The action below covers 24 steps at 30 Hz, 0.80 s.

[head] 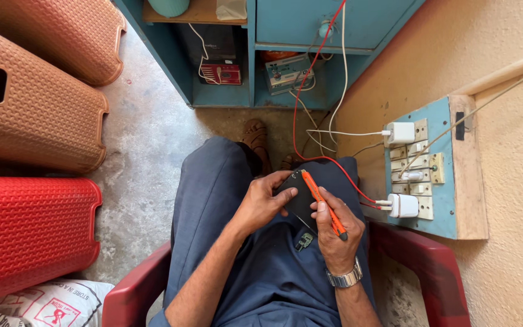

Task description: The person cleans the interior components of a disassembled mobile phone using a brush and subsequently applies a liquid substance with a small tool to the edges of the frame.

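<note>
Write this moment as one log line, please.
left hand: holds dark phone | right hand: holds orange tool, tip on phone | seated, red chair

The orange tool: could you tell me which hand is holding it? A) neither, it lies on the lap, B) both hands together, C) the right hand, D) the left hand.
C: the right hand, the one with the wristwatch, grips the orange tool, while the left hand steadies the dark phone on the lap.
</note>
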### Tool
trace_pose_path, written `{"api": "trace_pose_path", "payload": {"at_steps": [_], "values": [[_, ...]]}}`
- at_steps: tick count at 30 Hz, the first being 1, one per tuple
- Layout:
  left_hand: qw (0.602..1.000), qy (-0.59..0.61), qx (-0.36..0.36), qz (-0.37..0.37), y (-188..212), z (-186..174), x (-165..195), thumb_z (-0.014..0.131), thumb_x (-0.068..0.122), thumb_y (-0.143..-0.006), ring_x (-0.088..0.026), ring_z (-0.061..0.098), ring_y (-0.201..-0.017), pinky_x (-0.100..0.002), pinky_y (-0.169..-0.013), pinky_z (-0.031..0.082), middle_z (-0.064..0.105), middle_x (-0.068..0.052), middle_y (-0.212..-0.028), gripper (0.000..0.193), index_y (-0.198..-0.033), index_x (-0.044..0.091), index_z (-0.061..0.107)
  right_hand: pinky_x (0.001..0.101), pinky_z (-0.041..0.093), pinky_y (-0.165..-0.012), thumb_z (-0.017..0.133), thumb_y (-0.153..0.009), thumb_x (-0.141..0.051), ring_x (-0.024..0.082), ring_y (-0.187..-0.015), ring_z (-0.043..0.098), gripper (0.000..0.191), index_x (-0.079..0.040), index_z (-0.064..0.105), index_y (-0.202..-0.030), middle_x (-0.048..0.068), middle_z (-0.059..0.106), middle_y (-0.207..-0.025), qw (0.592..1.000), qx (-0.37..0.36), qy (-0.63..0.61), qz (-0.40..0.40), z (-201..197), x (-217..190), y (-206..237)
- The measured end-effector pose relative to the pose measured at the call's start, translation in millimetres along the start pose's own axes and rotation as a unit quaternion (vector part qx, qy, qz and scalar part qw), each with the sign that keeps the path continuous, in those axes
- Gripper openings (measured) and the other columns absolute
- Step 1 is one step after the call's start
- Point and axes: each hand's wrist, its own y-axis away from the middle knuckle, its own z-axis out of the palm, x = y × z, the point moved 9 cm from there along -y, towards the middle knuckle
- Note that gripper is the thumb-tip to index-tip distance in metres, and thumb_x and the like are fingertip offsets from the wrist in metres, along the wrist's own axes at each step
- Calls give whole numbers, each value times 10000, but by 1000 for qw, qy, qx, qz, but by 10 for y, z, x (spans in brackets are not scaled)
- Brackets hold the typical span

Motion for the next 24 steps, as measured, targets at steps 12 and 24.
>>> {"api": "trace_pose_path", "payload": {"at_steps": [12,24], "values": [[1000,-1,-4,-6,-4,-7,4,710,122,-926,-93,658,-608,-248,-531,569,758,-70,-875,390,-1289,-13,665,243,580,-632,643,-978,-76,133,-792,745,270,-5,713,-1229,121,776,-1032,999,-12,30,-21,32,-62,-16],[1000,3,-5,-13,-3,-12,10,707,121,-926,-92,667,-617,-244,-534,573,756,-68,-880,379,-1279,-11,669,238,576,-659,642,-987,-90,123,-817,744,282,2,708,-1245,122,779,-1068,1000,-16,6,-11,42,2,4]]}}
